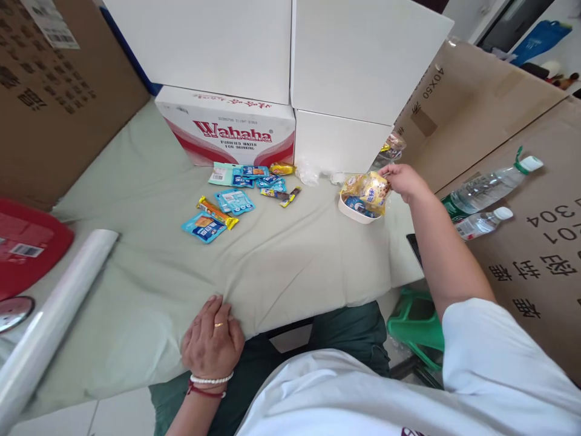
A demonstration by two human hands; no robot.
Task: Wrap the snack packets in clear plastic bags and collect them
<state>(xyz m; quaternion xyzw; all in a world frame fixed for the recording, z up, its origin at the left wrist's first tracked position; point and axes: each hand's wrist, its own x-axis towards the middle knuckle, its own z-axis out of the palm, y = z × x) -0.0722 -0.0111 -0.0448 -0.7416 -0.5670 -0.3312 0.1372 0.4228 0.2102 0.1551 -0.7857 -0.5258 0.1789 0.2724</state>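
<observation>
At the table's right side, my right hand (405, 180) pinches the edge of a clear-and-yellow snack packet (374, 191). The packet lies over a small white oval dish (354, 213), which also holds a dark blue packet (358, 204). Palm down on the cloth at the near edge rests my left hand (213, 339), fingers stretched out and nothing in it. Farther up the cloth lie several blue snack packets (204, 227), an orange-yellow bar (218, 212) and a small yellow packet (282, 169).
A Wahaba-style "Wahaha" water carton (236, 130) and white boxes (342, 139) wall off the back. Crumpled clear plastic (308, 172) lies before them. On the left are a white roll (59, 321) and a red container (31, 242). Bottles (490, 188) and a green stool (415, 321) are right.
</observation>
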